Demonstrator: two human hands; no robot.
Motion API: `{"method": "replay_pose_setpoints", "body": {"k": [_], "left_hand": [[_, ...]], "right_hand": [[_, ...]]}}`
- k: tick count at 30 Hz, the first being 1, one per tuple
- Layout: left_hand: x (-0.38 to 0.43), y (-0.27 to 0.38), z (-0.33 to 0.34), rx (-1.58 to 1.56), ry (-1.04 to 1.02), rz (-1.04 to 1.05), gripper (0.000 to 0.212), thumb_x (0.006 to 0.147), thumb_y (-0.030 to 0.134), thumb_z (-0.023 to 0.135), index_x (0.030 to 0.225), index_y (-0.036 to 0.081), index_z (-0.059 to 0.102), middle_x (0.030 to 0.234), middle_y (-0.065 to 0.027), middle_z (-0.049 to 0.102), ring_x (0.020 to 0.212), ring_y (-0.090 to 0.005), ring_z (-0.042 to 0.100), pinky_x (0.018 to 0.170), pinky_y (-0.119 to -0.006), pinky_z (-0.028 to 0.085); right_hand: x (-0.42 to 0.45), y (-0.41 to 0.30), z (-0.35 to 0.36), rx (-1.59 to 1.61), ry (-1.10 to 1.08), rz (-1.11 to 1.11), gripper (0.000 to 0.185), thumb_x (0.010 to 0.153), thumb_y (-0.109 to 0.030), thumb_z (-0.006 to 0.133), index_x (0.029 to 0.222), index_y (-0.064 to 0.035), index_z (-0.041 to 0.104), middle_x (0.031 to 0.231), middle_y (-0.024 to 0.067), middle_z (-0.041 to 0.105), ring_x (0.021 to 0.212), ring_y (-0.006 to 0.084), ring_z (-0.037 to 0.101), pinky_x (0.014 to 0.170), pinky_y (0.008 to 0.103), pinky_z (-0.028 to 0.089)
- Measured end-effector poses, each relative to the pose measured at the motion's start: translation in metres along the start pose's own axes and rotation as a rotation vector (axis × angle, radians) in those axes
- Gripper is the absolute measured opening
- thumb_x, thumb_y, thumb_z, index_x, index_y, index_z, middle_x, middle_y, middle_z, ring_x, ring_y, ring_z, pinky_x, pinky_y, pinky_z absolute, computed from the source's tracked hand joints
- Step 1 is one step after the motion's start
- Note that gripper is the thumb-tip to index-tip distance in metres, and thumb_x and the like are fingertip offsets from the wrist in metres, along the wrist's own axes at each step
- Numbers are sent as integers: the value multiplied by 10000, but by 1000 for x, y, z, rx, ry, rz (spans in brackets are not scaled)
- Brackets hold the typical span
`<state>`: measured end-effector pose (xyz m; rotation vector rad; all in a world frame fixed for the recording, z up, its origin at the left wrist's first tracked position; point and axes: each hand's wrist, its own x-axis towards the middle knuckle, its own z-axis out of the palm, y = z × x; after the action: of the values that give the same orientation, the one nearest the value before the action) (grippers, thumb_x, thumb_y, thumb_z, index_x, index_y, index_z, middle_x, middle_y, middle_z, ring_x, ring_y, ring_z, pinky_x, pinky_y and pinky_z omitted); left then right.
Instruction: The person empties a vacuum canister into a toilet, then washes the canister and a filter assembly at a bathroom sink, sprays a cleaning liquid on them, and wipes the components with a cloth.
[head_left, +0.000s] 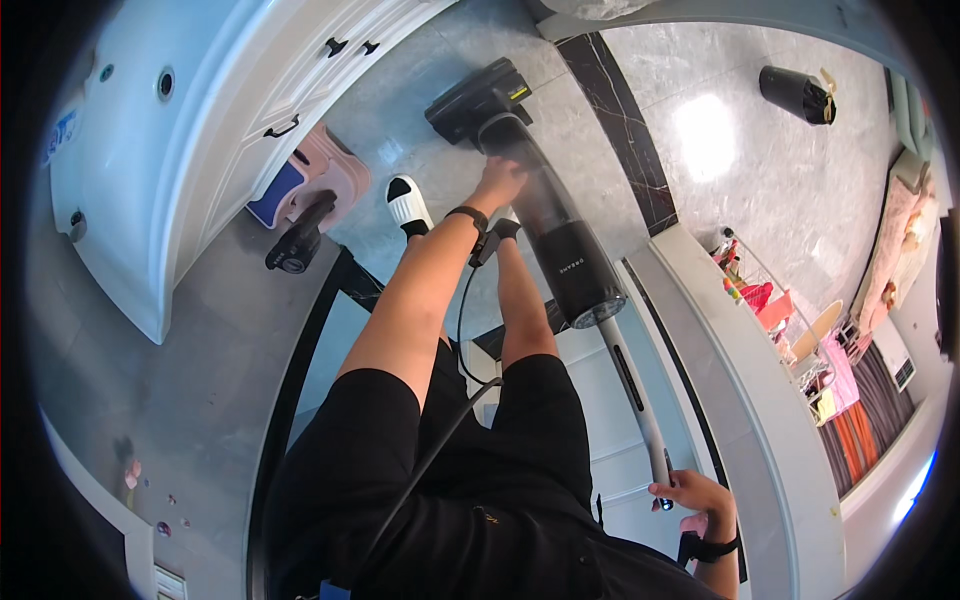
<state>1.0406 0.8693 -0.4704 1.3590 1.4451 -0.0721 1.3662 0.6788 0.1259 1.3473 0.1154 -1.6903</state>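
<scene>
An upright Dreame floor washer (559, 225) slants across the middle, its dark, wide floor head (480, 101) resting on the grey tiles. My right hand (690, 491), at the lower right, is closed around the end of its long grey handle (637, 397). Low on the machine, my left hand (501, 184) is against the side of the smoky, see-through body near the floor head. The fingers there bend onto the body and their tips are blurred. Around my left wrist is a black band (472, 217) with a small dark device and a cable.
A white washbasin cabinet (247, 127) stands at the left. Beside it are a pink step stool (345, 169) and a black appliance part (304, 236). A dark marble threshold (622, 127) crosses the floor. Beyond are a black bin (795, 94) and a loaded wire rack (787, 315).
</scene>
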Motion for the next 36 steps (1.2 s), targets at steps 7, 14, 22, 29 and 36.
{"method": "replay_pose_setpoints", "body": {"k": [7, 14, 22, 29, 36], "left_hand": [[23, -6, -21, -15, -46, -39, 464, 889, 354, 707, 1195, 10, 648, 1335, -257, 556, 1250, -420, 533, 1052, -438, 460], [74, -32, -79, 602, 149, 231, 430, 915, 156, 622, 1332, 74, 561, 1144, -159, 615, 1036, -337, 657, 860, -436, 552], [152, -62, -82, 1005, 103, 529, 384, 947, 134, 534, 1330, 139, 551, 1104, -116, 582, 947, -260, 685, 781, -397, 567], [171, -63, -72, 1083, 156, 647, 276, 922, 161, 572, 1194, 120, 585, 1053, -95, 607, 798, -233, 709, 624, -353, 584], [174, -60, -89, 1143, 117, 707, 227, 903, 141, 593, 1120, 78, 620, 997, -115, 630, 776, -224, 713, 634, -327, 596]], "right_hand": [[30, 11, 5, 93, 97, 110, 661, 940, -627, 591, 975, 14, 746, 796, 112, 727, 810, 217, 669, 806, 341, 496], [64, 25, 18, 214, 148, 247, 715, 925, -665, 585, 997, 28, 745, 811, 128, 720, 798, 228, 667, 800, 349, 499], [83, 4, 11, 299, 272, 275, 522, 973, -483, 608, 949, 24, 733, 668, 117, 701, 619, 183, 668, 597, 326, 478], [87, 11, 28, 426, 331, 234, 473, 979, -422, 627, 894, 37, 704, 619, 96, 628, 539, 204, 653, 536, 337, 479], [72, -1, 27, 416, 387, 224, 476, 963, -427, 629, 890, 38, 704, 625, 109, 650, 526, 211, 664, 555, 345, 494]]}}
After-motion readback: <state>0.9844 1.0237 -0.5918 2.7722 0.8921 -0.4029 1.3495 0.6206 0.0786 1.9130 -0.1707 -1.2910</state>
